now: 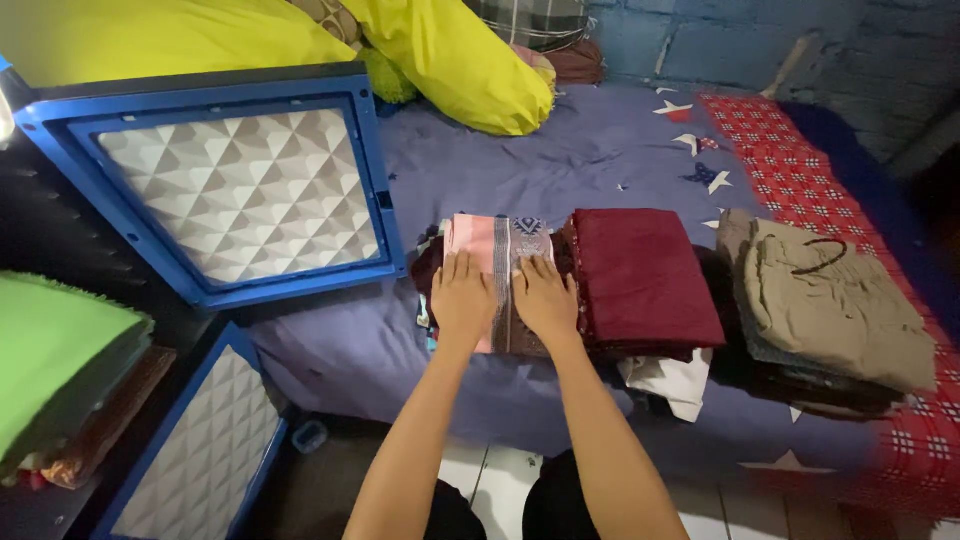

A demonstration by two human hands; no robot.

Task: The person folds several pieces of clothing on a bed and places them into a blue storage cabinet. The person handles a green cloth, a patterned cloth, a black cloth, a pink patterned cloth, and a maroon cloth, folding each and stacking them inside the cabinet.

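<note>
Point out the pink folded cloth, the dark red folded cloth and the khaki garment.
pink folded cloth [478,237]: head view, its upper left part.
dark red folded cloth [642,275]: head view, middle of its top.
khaki garment [835,305]: head view, its middle.

Both hands [505,298] flat on pink cloth [495,245]

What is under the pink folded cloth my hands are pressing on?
Both hands, left and right, lie flat on the pink folded cloth. Darker folded clothes peek out beneath; the rest is covered.

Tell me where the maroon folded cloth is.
In the head view the maroon cloth lies on the bed, right of centre, on a pile beside the pink cloth under both hands, with the khaki pile further right.
</note>
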